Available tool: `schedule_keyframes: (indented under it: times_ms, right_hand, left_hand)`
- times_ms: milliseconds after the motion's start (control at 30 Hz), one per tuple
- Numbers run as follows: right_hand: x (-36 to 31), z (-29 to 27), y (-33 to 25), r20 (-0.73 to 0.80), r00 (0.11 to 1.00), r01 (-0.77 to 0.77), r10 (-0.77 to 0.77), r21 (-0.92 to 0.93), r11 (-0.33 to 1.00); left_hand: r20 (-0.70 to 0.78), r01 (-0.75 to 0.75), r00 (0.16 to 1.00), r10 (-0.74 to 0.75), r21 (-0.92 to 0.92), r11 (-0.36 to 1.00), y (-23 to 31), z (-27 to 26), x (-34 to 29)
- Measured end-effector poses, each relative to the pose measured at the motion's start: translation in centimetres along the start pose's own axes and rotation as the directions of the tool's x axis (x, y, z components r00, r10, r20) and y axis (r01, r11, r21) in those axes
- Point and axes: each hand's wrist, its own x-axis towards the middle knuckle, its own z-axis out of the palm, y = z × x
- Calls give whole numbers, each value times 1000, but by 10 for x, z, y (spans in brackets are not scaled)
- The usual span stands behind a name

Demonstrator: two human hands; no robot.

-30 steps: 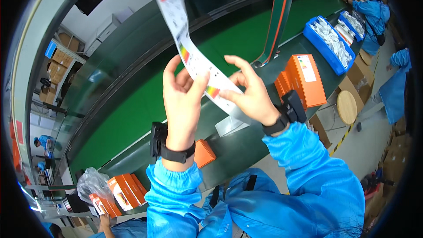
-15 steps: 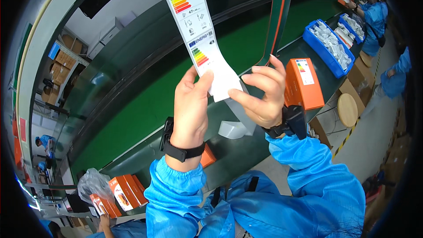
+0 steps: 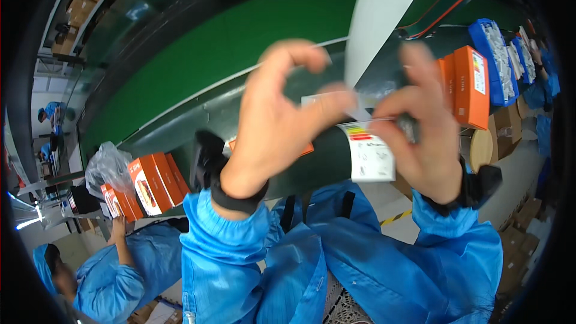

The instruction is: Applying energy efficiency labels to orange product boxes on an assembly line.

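Head view shows both hands raised close to the camera over a green conveyor belt. Left hand and right hand pinch a white label strip with coloured bars between thumb and fingertips, each grip closed on it; the strip's long white tail runs up and away toward the top edge. Orange boxes stand at the right beside a blue bin of small parts. More orange boxes sit at the lower left, near a co-worker's blue sleeve.

Orange boxes — green conveyor belt
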Motion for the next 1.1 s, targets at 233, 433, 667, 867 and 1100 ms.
schedule_keyframes:
  times_ms: [233,433,667,867,1100]
  right_hand:
    - [-5,90,-2,547,837,58,9,-106,993]
    - [-22,149,4,201,900,-436,388,387,812]
    - [-39,198,8,249,729,-663,638,491,565]
    - [-38,217,18,298,620,-770,725,408,491]
    - [-55,248,22,297,625,-775,722,347,529]
  left_hand:
    - [172,286,922,-346,297,911,-35,-32,-108]
    - [-229,557,658,-717,-494,668,-59,-56,-153]
    - [-312,587,721,-619,-199,785,-96,-68,-192]
    - [-281,525,830,-481,104,845,-141,-94,-222]
    - [-82,376,926,-368,124,918,-172,-95,-227]
